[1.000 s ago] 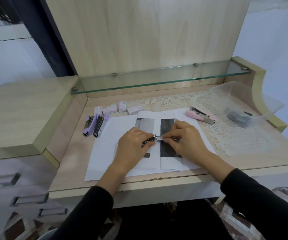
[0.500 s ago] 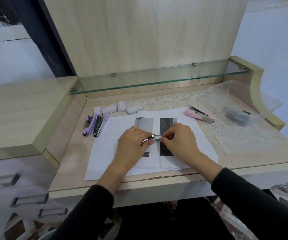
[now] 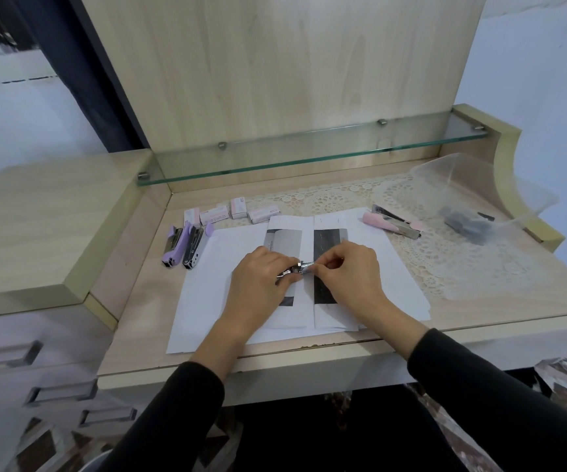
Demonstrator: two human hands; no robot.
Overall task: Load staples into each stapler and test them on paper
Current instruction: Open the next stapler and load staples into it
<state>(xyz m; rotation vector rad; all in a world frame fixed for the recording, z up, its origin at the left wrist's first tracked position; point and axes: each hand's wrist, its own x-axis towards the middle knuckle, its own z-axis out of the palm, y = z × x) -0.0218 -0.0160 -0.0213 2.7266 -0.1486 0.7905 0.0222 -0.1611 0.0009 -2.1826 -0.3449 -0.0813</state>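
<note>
Over the paper (image 3: 220,284), right hand (image 3: 350,277) has closed onto stapler (image 3: 292,268) (left hand (image 3: 258,284) grips).

stapler (image 3: 296,266) mostly hidden under hands (image 3: 258,284)

the person's left sleeve (image 3: 180,413) and right sleeve (image 3: 486,396) are long and black, of a plain, matte, soft-looking cloth that lies close round the arms with a few shallow folds. each ends in a simple straight cuff partway up the forearm, so the wrists and lower forearms are bare. the left hand (image 3: 258,284) and right hand (image 3: 350,277) are bare too, slim-fingered, the knuckles plain to see; the nails are too small to make out.
</note>
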